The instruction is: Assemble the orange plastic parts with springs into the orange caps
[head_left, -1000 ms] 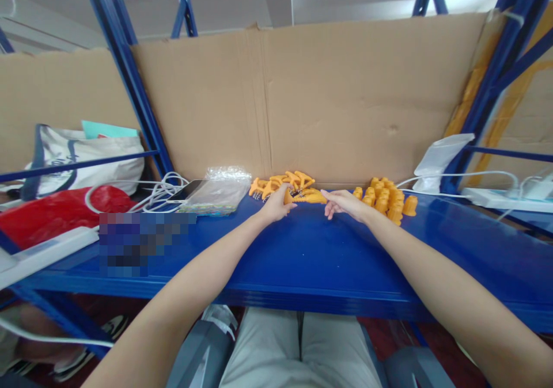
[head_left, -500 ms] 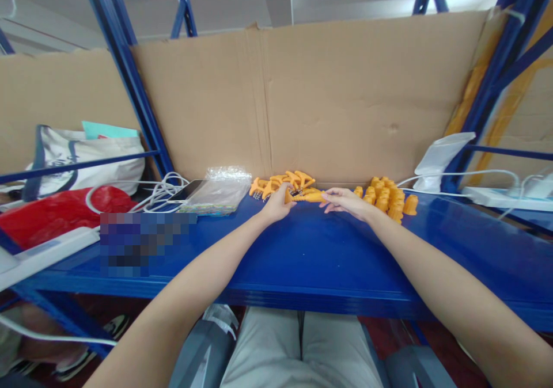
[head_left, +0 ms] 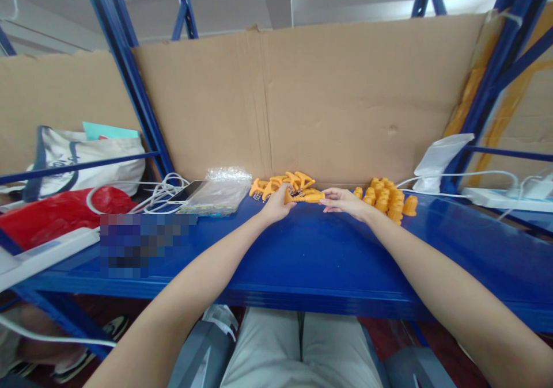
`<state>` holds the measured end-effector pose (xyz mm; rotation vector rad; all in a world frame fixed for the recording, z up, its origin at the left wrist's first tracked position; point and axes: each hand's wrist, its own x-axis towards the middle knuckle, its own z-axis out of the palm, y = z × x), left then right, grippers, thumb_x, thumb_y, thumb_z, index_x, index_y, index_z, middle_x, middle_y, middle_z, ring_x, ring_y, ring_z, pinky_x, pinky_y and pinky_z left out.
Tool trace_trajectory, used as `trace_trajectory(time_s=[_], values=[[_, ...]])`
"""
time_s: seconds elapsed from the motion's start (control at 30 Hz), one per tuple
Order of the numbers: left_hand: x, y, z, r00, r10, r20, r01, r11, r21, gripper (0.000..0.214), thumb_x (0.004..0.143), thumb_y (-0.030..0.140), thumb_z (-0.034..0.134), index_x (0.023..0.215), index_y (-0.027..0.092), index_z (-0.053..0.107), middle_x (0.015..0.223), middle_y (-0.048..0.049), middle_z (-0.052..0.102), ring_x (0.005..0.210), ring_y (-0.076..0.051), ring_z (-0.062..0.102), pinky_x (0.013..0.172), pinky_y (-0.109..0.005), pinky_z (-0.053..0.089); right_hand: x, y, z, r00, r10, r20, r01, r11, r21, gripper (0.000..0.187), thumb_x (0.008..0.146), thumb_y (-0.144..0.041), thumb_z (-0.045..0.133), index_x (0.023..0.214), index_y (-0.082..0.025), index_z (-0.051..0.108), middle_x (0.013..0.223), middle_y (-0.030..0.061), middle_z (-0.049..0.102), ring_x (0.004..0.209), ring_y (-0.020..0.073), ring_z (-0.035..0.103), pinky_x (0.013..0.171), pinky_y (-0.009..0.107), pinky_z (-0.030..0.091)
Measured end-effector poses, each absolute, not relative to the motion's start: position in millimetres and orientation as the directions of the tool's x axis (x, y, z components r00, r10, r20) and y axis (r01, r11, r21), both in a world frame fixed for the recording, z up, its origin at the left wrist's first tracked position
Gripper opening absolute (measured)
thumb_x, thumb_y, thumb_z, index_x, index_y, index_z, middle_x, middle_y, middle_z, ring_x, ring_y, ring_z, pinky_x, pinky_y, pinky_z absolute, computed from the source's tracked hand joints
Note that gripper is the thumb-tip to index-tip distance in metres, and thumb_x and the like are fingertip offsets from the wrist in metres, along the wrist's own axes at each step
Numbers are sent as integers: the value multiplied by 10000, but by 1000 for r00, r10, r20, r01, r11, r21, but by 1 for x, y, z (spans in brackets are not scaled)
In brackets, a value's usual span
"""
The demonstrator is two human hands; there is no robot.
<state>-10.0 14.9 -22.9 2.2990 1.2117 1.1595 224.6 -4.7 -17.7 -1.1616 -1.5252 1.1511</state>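
Observation:
My left hand (head_left: 275,206) is closed round one end of an orange T-handled tool, near the back of the blue table. The fingertips of my right hand (head_left: 345,201) pinch the other end of an orange tapered piece (head_left: 311,197) that spans the gap between my hands. Whether it is one part or two joined ones, I cannot make out. Behind and left of my left hand lies a pile of orange T-shaped handles (head_left: 298,179) with dark metal, spiral-looking ends. Close to my right wrist stands a cluster of small orange ribbed caps (head_left: 382,195).
A stack of clear plastic bags (head_left: 216,195) lies left of the handles, beside coiled white cables (head_left: 166,195). Further left are a red plastic bag (head_left: 69,209) and a white power strip (head_left: 52,253). Cardboard (head_left: 345,100) walls the back; blue posts (head_left: 125,71) flank it.
Both hands stay nearly in place. My right fingertips have shifted very slightly on the orange piece.

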Motion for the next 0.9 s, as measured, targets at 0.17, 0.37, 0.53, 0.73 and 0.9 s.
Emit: trace_trajectory(time_s=[0.17, 0.37, 0.53, 0.73, 0.9], values=[[-9, 13, -23, 335, 796, 504, 570, -597, 564, 397, 749, 162, 641, 1095, 198, 450, 797, 27, 554, 804, -183, 611, 773, -321, 499, 222, -11, -13, -169, 981, 100, 230, 138, -963, 178, 840, -327, 703, 822, -159, 650, 763, 43, 717, 582, 77, 633, 577, 166, 513], [-8, 10, -21, 345, 779, 523, 570, -617, 543, 394, 749, 164, 643, 1097, 197, 459, 811, 16, 567, 829, -192, 621, 776, -313, 500, 214, -18, -7, -125, 991, 50, 292, 85, -953, 445, 883, -529, 578, 650, -151, 613, 541, 41, 636, 476, 90, 579, 518, 184, 469], [-8, 10, -22, 355, 777, 520, 571, -620, 538, 399, 754, 156, 631, 1111, 185, 455, 808, 20, 572, 809, -181, 613, 775, -313, 489, 211, -20, -5, -105, 994, 25, 305, 56, -951, 453, 889, -512, 578, 616, -150, 605, 488, 25, 599, 432, 85, 550, 489, 188, 433], [-9, 9, -20, 363, 740, 566, 568, -657, 495, 399, 753, 143, 632, 1109, 181, 458, 792, 21, 573, 770, -175, 609, 779, -321, 478, 204, -19, -5, -41, 999, -34, 354, -17, -935, 591, 962, -522, 408, 527, -153, 562, 389, 27, 528, 382, 87, 534, 401, 178, 341], [-9, 8, -19, 374, 734, 567, 567, -665, 487, 399, 749, 135, 633, 1107, 186, 465, 818, 7, 592, 779, -176, 613, 796, -324, 472, 202, -20, -5, -40, 998, -57, 376, -38, -926, 631, 962, -544, 374, 483, -166, 535, 345, 29, 491, 354, 89, 521, 370, 174, 324]])
